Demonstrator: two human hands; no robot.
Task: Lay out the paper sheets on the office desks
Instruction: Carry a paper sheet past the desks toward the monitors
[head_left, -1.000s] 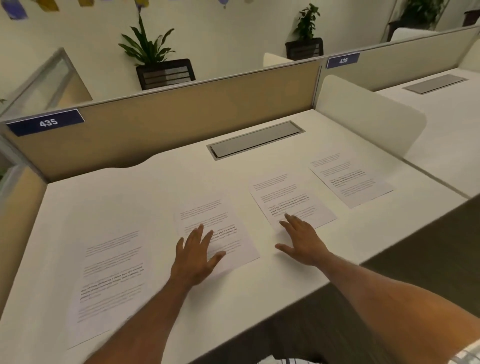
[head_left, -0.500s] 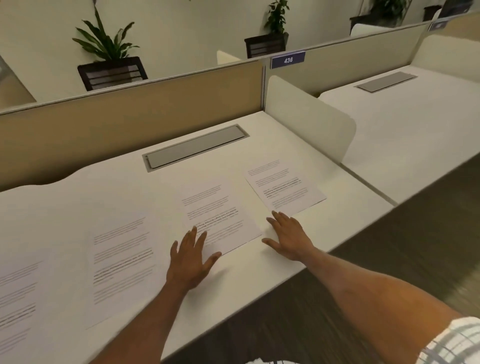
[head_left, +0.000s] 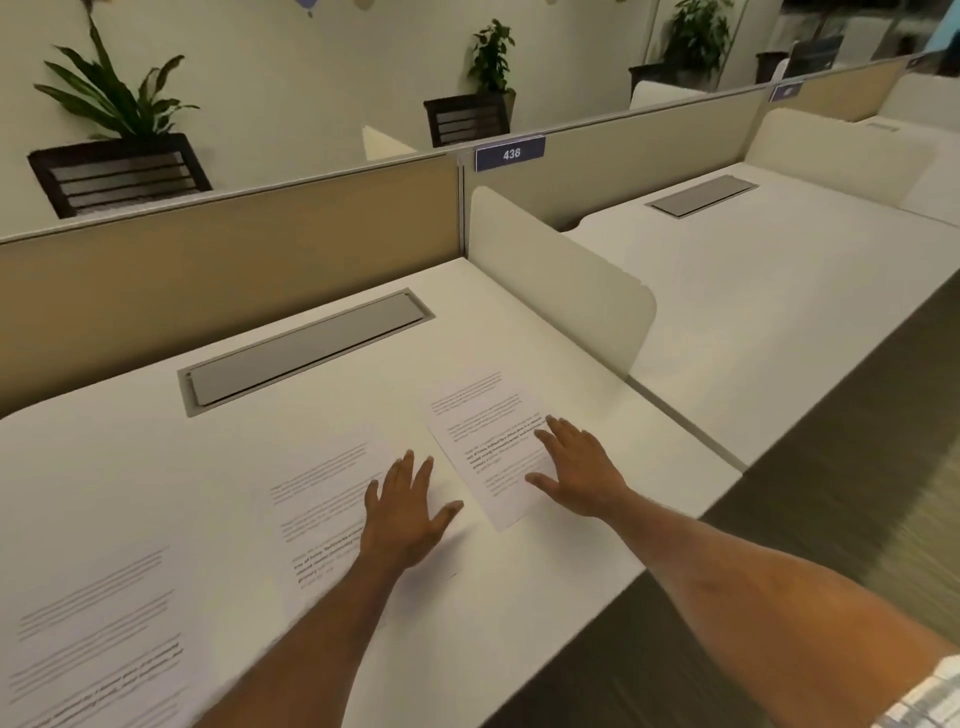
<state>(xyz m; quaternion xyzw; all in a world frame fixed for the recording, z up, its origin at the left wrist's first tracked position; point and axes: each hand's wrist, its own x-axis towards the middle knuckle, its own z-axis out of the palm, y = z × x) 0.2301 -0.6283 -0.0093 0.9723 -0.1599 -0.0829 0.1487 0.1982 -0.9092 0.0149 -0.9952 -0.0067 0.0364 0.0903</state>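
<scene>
Rightward both hands have slid: right hand (head_left: 579, 475) flat, fingers spread, on the rightmost printed sheet (head_left: 488, 441); left hand (head_left: 405, 514) likewise open, probably holding nothing. Thin, slippery paper; lift by an edge.

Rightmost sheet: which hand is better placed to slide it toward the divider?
Right. The right hand lies flat on the rightmost sheet; the left hand rests on the next sheet.

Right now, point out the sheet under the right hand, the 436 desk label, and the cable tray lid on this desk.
sheet (head_left: 480, 431), head view, printed upper half
436 desk label (head_left: 511, 153), head view, on the number
cable tray lid (head_left: 306, 353), head view, middle of grey lid
</scene>
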